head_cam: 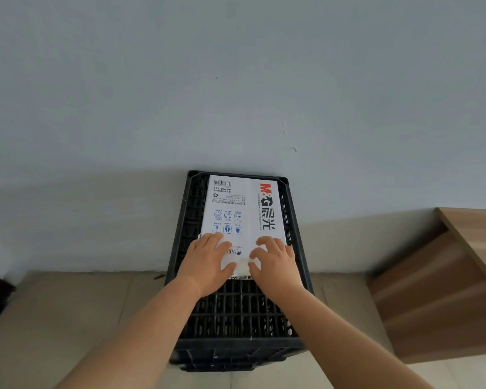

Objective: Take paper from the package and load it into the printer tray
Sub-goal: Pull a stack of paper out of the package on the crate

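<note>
My left hand (208,259) and right hand (275,262) press flat, fingers spread, gripping nothing, on the paper package's (242,209) near end (long axis running away from me, atop a black crate (236,313)).

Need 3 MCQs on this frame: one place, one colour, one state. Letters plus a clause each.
1. Where does the paper package lie?
A. on the floor
B. on the crate
C. on the wooden shelf

2. What colour is the crate?
A. black
B. blue
C. white

3. What are the hands doing?
A. hanging at the sides
B. lifting the crate
C. resting on the package's near end

Key:
1 B, the package lies flat on the crate top.
2 A, its lattice is black.
3 C, the left hand and right hand both lie on the near end.
</note>
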